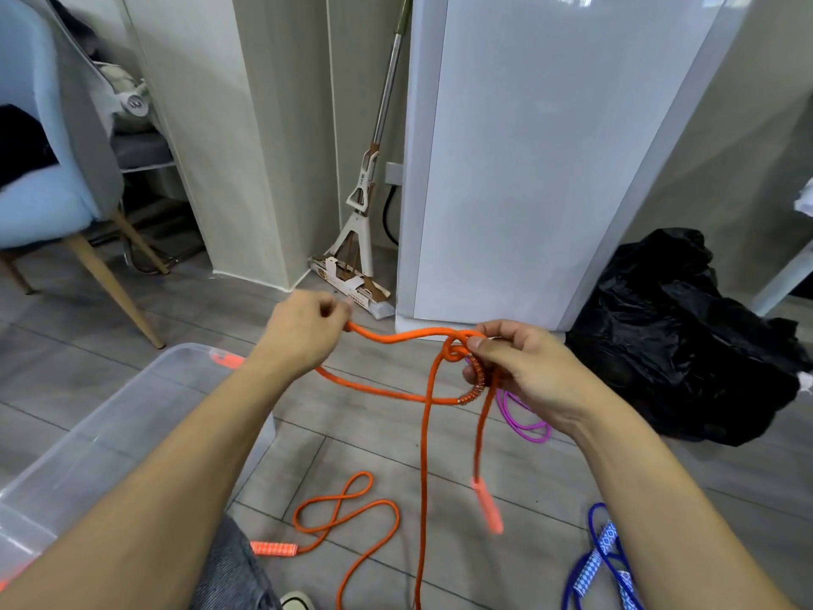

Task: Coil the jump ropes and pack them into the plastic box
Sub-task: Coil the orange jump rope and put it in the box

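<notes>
An orange jump rope [424,438] stretches between both hands above the floor. My left hand [303,330] pinches one strand at its left end. My right hand [523,367] holds a small looped knot of the rope, where a metal spring section curves under the fingers. One pink-orange handle [487,506] dangles below the right hand; the other handle [273,549] lies on the floor with loose loops. A clear plastic box [105,433] stands at the lower left. A purple rope [523,418] and a blue rope [602,561] lie on the floor.
A black plastic bag [686,336] sits at the right by a white cabinet [528,169]. A mop [360,239] leans in the corner. A blue chair [53,169] stands at the left. My knee in grey fabric is at the bottom edge.
</notes>
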Available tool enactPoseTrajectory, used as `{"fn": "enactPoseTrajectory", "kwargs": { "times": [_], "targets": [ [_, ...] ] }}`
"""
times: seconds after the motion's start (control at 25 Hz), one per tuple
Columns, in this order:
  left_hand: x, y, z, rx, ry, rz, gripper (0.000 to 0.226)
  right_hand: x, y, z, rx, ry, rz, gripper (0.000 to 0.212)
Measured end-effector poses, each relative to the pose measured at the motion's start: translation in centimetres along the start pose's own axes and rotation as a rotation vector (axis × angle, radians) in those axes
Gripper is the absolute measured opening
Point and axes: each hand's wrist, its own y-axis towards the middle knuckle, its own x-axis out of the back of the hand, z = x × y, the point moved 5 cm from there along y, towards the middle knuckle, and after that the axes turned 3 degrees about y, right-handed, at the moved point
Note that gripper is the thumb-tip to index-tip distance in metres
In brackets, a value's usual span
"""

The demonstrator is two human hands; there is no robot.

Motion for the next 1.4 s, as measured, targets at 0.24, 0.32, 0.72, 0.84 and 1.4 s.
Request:
{"fn": "enactPoseTrajectory", "kwargs": {
  "times": [0.24, 0.32, 0.72, 0.84, 1.4],
  "targets": [
    [-4.4, -4.7, -5.7, -0.136, -0.491, 0.648, 0.02, -1.4, -0.8, 1.7, 0.188, -0.198, -0.022, 0.008],
    [-4.7, -4.7, -6.2, -0.228, -0.405, 0.544, 0.016, -1.3, -0.9, 1.8, 0.205, -0.295, -0.065, 0.008],
    [-4.1, -3.2, -5.0, 0.151, -0.847, 0.264, 0.019, 0.6, -1.0, 3.1, 0.296, -0.414, -0.043, 0.018],
    [-4.2, -3.4, -5.2, 0.25, -1.172, 0.286, 0.018, 0.2, -0.8, 1.1, 0.176, -0.755, 0.095, 0.024],
    [-2.5, -1.7, -3.0, 0.14, -0.858, -0.066, 0.016, 2.0, 0.8, 0.9, 0.116, 0.079, -0.255, 0.019]
  ]
}}
